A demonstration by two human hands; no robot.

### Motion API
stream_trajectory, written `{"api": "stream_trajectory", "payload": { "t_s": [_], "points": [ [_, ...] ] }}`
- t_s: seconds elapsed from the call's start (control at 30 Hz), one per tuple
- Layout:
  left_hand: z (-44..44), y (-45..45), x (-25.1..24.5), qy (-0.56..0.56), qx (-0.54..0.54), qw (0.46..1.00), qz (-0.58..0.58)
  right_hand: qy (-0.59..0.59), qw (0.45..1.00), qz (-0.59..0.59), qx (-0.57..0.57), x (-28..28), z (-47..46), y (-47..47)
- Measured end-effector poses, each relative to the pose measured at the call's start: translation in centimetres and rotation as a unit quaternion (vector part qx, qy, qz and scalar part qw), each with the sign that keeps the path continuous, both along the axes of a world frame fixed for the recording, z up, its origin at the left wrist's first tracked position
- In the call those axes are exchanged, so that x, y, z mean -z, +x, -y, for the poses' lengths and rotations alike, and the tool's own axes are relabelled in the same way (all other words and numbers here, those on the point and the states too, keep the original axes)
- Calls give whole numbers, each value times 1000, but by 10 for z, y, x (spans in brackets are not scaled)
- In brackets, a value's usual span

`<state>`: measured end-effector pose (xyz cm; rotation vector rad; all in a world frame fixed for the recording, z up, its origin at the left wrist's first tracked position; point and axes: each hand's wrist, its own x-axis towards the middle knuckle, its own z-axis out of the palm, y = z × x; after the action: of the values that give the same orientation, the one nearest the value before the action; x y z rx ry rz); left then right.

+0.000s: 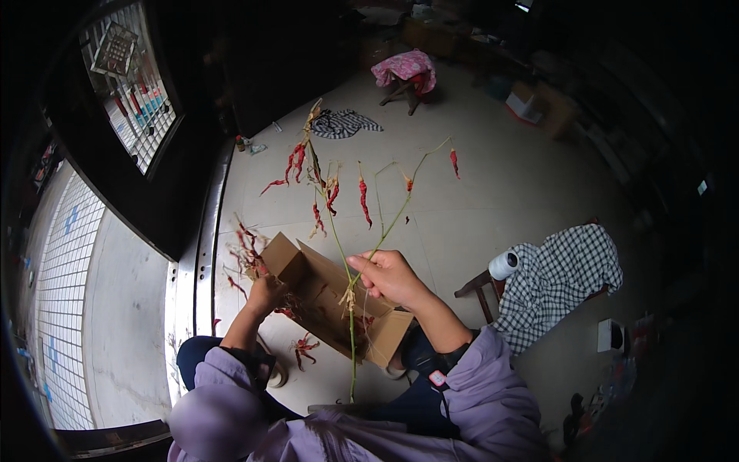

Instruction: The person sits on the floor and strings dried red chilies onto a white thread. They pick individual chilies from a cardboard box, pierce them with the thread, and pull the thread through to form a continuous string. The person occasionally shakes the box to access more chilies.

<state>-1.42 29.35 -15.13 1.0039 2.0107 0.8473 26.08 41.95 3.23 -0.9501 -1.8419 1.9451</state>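
My right hand (392,278) pinches a forked green chili stalk (353,323) near its fork, above an open cardboard box (323,271). Dried red chilies (364,199) hang from the stalk's upper branches, and its lower end reaches down toward my lap. In my left hand (267,295), at the box's left side, is a bunch of dried chilies (249,254), partly blurred. Some chilies and dry bits lie inside the box between my feet. On the floor in front of me, a small cluster of red chilies (303,349) rests just outside the box.
To the right, a checkered cloth (560,277) drapes a low stool, with a spool of white thread (503,264) on it. A striped cloth (346,123) lies on the floor ahead. Farther off stands a stool with a pink cover (406,64). An open door (115,127) is at the left.
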Motion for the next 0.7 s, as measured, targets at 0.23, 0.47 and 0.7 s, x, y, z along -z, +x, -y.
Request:
{"api": "stream_trajectory", "payload": {
  "t_s": [0.23, 0.47, 0.7],
  "points": [
    [18, 57, -120, 154, -25, 977, 144, 186, 982, -3, 34, 2, 10, 4],
    [14, 130, -213, 263, 11, 944, 199, 345, 937, 1, 51, 16, 40, -6],
    [9, 160, -199, 287, -31, 934, 209, 398, 915, 11, -62, 19, 56, 1]
  ]
}}
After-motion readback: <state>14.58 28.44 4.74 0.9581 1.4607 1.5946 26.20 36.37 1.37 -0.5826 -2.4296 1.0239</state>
